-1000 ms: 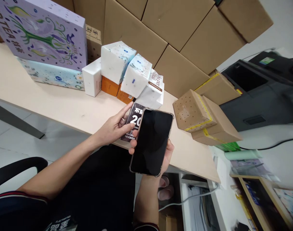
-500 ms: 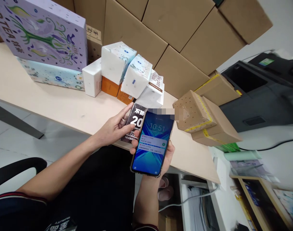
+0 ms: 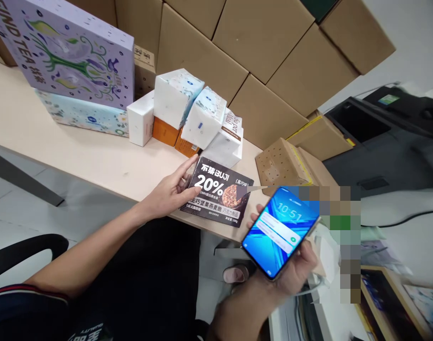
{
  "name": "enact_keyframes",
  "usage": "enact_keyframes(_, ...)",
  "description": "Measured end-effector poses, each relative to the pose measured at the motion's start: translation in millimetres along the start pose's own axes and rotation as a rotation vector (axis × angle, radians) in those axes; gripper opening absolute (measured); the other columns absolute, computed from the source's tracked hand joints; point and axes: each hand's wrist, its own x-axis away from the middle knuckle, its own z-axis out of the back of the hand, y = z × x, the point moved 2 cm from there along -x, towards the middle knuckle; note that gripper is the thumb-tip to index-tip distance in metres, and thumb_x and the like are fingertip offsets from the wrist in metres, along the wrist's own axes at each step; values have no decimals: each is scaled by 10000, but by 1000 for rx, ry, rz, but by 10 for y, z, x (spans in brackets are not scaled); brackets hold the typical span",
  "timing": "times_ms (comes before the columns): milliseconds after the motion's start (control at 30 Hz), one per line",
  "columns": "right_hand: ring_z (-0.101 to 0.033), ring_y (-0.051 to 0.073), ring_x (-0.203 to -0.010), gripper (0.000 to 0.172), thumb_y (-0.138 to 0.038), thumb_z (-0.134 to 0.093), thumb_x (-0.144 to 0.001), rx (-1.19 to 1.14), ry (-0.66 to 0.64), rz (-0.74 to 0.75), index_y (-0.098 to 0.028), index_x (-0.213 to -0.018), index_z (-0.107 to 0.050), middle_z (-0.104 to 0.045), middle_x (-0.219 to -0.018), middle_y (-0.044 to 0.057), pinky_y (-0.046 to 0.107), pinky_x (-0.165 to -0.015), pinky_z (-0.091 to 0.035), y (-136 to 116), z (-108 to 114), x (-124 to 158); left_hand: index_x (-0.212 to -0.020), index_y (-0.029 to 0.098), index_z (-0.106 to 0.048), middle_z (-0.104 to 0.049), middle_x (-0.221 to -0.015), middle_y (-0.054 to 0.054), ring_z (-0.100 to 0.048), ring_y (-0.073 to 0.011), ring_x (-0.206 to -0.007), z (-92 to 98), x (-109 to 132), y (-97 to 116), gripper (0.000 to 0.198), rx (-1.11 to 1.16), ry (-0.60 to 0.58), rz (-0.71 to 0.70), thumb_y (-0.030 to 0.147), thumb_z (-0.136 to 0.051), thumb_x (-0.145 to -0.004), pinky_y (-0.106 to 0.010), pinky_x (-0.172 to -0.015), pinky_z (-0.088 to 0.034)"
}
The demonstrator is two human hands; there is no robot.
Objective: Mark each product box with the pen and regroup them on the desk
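Note:
My left hand grips the left end of a flat black snack box, thumb on its front and fingers behind. Its printed face, with a large "20%" and a picture of a round snack, is turned up towards me near the table's front edge. To the right of the box, my right hand is closed around a smartphone. The phone's lit blue lock screen faces me and reads 10:51. It is tilted, with its top leaning to the right.
On the light wooden table stand a purple tea box, white floral packs and a white carton. Brown cardboard boxes are stacked behind. Smaller cartons sit to the right, near a dark printer-like machine.
My right hand has carried the phone to the right and tilted it, uncovering the black box's front. My left hand keeps its hold on the box.

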Motion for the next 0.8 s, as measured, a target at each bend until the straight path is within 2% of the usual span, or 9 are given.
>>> enact_keyframes(100,-735,309,-1056,778,-582,-630,-788,431,263,121,-251,-1488,-549,-745,-1262,104,499,-939,-572,-152,387,-114,-1677,314,-282,-660,-1019,-37,-545,-111,-686,4,12,-42,842,-10,14,-5,466,-699,-962,-233,-575,-495)
enact_keyframes(167,-695,333,-1160,968,-599,-668,-780,812,359,142,-231,-1624,-368,-707,-1332,138,527,-1041,-509,-195,594,-220,-1677,323,-277,-656,-1075,-46,-568,-112,-711,-3,22,-52,849,7,16,-13,457,-709,-958,-230,-582,-501)
enact_keyframes(267,-659,412,-1215,1080,-650,-626,-776,1264,340,102,-167,-1672,-263,-678,-1359,213,573,-1063,-467,-149,782,-411,-1675,321,-279,-648,-1121,-56,-613,-129,-768,-19,41,-49,854,10,31,-24,451,-717,-954,-234,-614,-526)
enact_keyframes(433,-620,486,-1263,1067,-610,-543,-802,1540,222,34,-57,-1664,-245,-655,-1370,309,601,-1049,-468,48,852,-677,-1669,308,-295,-650,-1187,-77,-678,-168,-878,-31,62,-56,866,14,51,-61,442,-738,-937,-271,-717,-590)
enact_keyframes(533,-585,499,-1305,996,-579,-526,-815,1597,196,27,-38,-1630,-339,-663,-1358,315,632,-1093,-430,102,866,-747,-1662,289,-315,-657,-1231,-95,-696,-188,-939,-27,65,-69,850,9,54,-74,440,-734,-939,-298,-783,-611)
enact_keyframes(633,-496,494,-1397,945,-586,-601,-783,1524,175,126,-48,-1550,-484,-600,-1463,313,660,-1161,-357,72,837,-716,-1655,280,-332,-655,-1282,-107,-700,-203,-1008,-25,71,-78,838,6,54,-70,445,-735,-938,-312,-838,-613)
enact_keyframes(700,-572,429,-1310,899,-605,-667,-781,1298,118,196,-111,-1519,-533,-591,-1495,269,632,-1127,-417,48,751,-644,-1649,277,-345,-652,-1321,-115,-698,-215,-1050,-26,84,-78,837,13,50,-79,447,-742,-933,-322,-867,-609)
enact_keyframes(800,-696,270,-971,877,-621,-747,-788,792,-117,152,-243,-1543,-509,-682,-1386,156,496,-914,-579,90,508,-517,-1643,273,-359,-660,-1353,-119,-696,-224,-1081,-30,115,-72,835,39,19,-128,434,-753,-924,-336,-912,-599)
